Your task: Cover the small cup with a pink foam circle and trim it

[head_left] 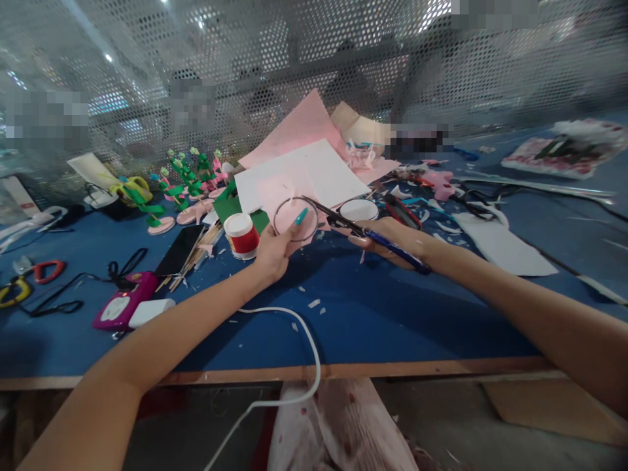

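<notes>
From the head view, I see the left hand (275, 251) pinching a dark-rimmed pink disc (288, 224), right of the red-and-white tub (241, 235) — the right hand (397, 237), farther right, gripping apparent scissors (337, 218). Trimming seems underway — next, probably, steady turning against the blades.

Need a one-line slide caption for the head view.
The left hand holds a dark-rimmed pink circle beside scissors in the right hand, above a littered blue table.
</notes>
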`<control>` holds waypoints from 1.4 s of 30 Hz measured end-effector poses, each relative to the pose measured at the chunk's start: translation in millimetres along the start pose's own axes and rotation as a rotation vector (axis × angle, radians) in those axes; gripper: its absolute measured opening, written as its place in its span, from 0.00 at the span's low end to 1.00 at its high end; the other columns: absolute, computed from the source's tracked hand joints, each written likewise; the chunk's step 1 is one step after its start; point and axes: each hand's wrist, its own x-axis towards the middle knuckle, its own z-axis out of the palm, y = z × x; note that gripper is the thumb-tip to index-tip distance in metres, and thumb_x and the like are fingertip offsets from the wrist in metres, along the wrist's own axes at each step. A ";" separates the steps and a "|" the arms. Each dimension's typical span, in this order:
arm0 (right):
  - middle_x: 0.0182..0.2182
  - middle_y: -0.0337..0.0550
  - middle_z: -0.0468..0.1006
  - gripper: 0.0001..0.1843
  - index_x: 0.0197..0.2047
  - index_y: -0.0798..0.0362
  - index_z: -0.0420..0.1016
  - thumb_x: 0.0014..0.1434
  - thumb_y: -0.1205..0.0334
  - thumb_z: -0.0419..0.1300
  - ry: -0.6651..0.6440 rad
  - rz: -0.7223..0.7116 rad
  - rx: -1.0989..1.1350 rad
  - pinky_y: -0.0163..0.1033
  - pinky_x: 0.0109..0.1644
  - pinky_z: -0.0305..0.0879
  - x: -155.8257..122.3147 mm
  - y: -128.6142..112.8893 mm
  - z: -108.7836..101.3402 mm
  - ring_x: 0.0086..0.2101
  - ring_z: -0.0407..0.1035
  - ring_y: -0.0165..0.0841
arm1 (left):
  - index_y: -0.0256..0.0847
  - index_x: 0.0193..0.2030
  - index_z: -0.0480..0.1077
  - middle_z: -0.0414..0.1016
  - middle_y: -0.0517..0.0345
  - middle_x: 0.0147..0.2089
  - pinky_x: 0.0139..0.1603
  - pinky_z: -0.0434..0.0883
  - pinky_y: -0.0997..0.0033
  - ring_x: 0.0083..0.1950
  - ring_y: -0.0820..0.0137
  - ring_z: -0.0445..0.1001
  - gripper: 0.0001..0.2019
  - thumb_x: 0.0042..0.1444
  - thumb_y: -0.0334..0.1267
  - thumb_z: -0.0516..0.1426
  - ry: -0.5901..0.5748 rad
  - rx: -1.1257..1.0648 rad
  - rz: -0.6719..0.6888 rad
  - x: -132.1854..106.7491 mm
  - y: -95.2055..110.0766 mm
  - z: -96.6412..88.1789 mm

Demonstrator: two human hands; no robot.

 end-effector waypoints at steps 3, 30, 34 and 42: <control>0.33 0.54 0.75 0.37 0.44 0.56 0.72 0.56 0.34 0.38 -0.004 -0.015 0.014 0.47 0.40 0.66 0.2 -1.5 -0.5 0.37 0.71 0.44 | 0.35 0.32 0.74 0.78 0.55 0.29 0.27 0.72 0.72 0.27 0.70 0.76 0.13 0.38 0.33 0.67 -0.101 0.130 -0.012 -2.3 -1.5 -2.3; 0.23 0.45 0.69 0.27 0.31 0.54 0.66 0.59 0.39 0.41 0.021 -0.032 -0.004 0.36 0.26 0.61 -2.2 2.1 1.6 0.24 0.66 0.32 | 0.34 0.27 0.72 0.76 0.59 0.25 0.19 0.64 0.79 0.20 0.78 0.70 0.11 0.36 0.33 0.67 0.011 0.061 0.012 7.7 -1.4 -9.7; 0.17 0.39 0.62 0.28 0.27 0.52 0.63 0.58 0.38 0.39 0.076 -0.068 -0.043 0.36 0.23 0.59 -0.2 3.7 4.4 0.19 0.59 0.30 | 0.33 0.28 0.71 0.76 0.58 0.25 0.18 0.62 0.81 0.20 0.79 0.69 0.08 0.40 0.30 0.65 0.041 0.057 0.008 5.5 1.0 -7.5; 0.15 0.38 0.64 0.23 0.28 0.52 0.64 0.57 0.41 0.43 0.006 0.006 0.021 0.36 0.26 0.60 0.6 -8.0 -1.3 0.18 0.62 0.30 | 0.34 0.25 0.69 0.71 0.62 0.21 0.16 0.58 0.82 0.18 0.81 0.66 0.06 0.42 0.28 0.64 0.072 0.064 0.004 6.8 1.3 -6.5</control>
